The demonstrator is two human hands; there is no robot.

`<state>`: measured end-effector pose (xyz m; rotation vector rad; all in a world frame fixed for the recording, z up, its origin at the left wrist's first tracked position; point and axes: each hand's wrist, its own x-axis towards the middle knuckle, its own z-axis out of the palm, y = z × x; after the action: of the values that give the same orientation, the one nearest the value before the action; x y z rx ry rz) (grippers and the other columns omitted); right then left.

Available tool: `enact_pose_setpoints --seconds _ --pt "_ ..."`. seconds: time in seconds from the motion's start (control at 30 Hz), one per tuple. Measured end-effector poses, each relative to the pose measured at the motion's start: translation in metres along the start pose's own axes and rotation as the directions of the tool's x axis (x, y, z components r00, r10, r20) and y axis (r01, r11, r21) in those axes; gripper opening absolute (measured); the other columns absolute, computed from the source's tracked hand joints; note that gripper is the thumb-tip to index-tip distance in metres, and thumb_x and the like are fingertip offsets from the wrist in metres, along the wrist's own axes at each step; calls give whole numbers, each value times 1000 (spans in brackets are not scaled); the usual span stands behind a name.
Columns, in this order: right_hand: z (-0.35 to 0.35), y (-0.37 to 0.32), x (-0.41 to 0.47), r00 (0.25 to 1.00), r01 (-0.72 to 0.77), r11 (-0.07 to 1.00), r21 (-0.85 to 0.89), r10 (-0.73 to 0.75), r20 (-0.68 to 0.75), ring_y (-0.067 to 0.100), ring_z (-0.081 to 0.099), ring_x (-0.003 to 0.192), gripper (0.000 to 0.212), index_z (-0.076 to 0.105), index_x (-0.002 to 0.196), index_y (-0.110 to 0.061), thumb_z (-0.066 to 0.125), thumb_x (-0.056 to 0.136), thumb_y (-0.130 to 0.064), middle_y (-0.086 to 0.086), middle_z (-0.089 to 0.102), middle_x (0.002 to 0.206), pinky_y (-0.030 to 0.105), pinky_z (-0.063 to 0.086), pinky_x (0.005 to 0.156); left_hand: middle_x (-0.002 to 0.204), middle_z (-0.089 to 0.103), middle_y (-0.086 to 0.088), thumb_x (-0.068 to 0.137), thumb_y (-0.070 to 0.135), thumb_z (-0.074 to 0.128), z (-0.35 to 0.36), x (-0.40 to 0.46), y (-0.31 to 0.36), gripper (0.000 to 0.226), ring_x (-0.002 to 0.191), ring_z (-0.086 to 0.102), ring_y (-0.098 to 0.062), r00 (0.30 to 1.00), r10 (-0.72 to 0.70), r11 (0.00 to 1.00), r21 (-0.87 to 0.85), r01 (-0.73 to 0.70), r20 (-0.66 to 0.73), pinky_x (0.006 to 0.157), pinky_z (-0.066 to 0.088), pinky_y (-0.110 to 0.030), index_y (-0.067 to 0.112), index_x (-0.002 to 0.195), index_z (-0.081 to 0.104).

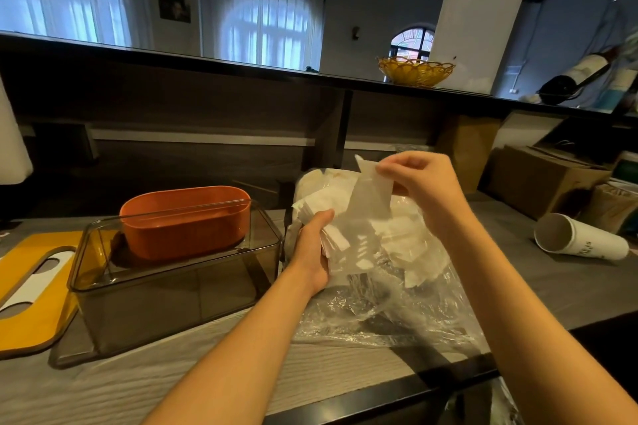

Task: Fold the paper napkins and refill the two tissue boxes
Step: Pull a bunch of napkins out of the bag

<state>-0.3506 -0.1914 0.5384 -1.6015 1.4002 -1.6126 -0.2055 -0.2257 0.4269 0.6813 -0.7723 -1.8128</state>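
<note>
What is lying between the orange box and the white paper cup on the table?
In the head view, the plastic bag of napkins lies between the orange box and cup, with both hands there.

right hand pinches napkin | left hand grips napkin stack | plastic bag

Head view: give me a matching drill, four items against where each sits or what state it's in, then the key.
Items
1. orange oval plastic tissue box
2. white paper cup
3. yellow woven basket
4. single white paper napkin

States
A. on the high dark ledge
B. lying on its side on the counter
C. pinched by the right hand
D. resting on the smoky clear plastic box

Pairs: 1-D, 2-B, 3-A, 4-C
</note>
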Motion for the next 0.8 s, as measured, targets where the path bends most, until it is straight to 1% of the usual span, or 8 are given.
enact_pose_setpoints --seconds 0.1,0.2,0.33,0.4,0.5,0.63,0.77,0.8 --pt "-10 -20 -2 979 -42 979 199 0 204 13 70 76 4 73 89 -10 69 88 -11 -1 72 78 24 58 69 82 77 -5 100 32 51 -1 1 -1 25 74 72 -23 1000 -13 1000 -22 13 -6 72 54 -36 17 105 70" --pt "-10 -21 -3 928 -147 927 345 9 372 13 66 70 9 69 90 -10 67 83 -15 0 69 77 24 55 64 87 77 -6 99 31 53 1 2 -1 27 81 71 -25 1000 6 999 -50 -6 -9 75 55 -38 16 115 69" --pt "7 4 4 899 -245 965 93 191 394 14 64 74 16 75 93 -14 62 93 -5 0 71 82 23 55 63 95 76 -10 97 38 53 2 1 -1 31 89 67 -31 1000 -12 999 -45 12 -1 81 53 -43 16 111 70" --pt "15 17 8 852 -331 944 -17 306 425 17 64 80 17 77 97 -12 63 94 -4 4 71 91 26 56 68 103 75 -12 97 43 49 2 1 -2 39 94 68 -31 1000 16 1000 -26 -16 -3 83 53 -44 16 117 70" --pt "22 24 14 824 -428 900 -87 428 372 18 63 77 20 78 94 -11 61 94 -1 7 70 95 29 55 70 103 76 -11 97 53 50 2 0 -1 44 95 71 -30 999 33 998 -49 -33 14 86 55 -44 20 115 71" --pt "28 21 17 837 -448 887 -113 460 296 19 58 77 18 77 91 -11 61 94 -4 8 65 97 26 52 61 117 73 -13 85 64 59 1 2 -1 59 108 68 -33 1000 4 1000 -9 -4 -14 92 55 -48 23 128 64" --pt "34 20 16 870 -404 894 -193 441 221 17 54 76 10 78 88 -14 69 92 -13 4 61 87 26 51 63 121 71 -13 59 68 82 1 4 -3 90 115 67 -33 1000 10 999 36 -9 -15 104 49 -55 21 133 61" --pt "34 21 16 881 -382 900 -211 423 210 17 54 75 12 78 86 -15 69 93 -12 4 63 87 26 52 64 121 72 -12 57 65 84 0 5 -5 91 114 67 -33 1000 23 999 42 -23 -6 104 49 -55 21 133 61"
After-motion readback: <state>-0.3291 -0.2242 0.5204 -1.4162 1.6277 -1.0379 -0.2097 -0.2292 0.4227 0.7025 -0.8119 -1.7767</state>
